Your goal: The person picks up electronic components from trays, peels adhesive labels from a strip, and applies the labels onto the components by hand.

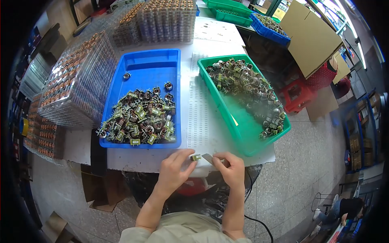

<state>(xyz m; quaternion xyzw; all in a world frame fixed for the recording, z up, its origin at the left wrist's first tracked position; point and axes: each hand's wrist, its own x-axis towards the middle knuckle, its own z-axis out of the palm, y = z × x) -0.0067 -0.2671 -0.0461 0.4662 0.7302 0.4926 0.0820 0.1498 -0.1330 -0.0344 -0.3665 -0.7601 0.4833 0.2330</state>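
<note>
Near the table's front edge my left hand [176,167] pinches a small component [195,157] with a green board, between thumb and fingertips. Close to its right, my right hand [229,167] holds a small flat grey piece [208,158], its tip almost at the component. Beyond my left hand lies a blue tray [150,58] heaped with coil components [142,117] on small green boards. A green tray [227,117] with similar components [239,81] stands tilted to the right. Between the trays a sheet of small printed labels [197,109] lies on the table.
Tall stacks of clear plastic trays [77,81] filled with coils stand at the left and back. Behind are more green trays [229,16] and a blue crate [270,30]. A red stool [297,96] is at the right. One person [344,210] is at the lower right.
</note>
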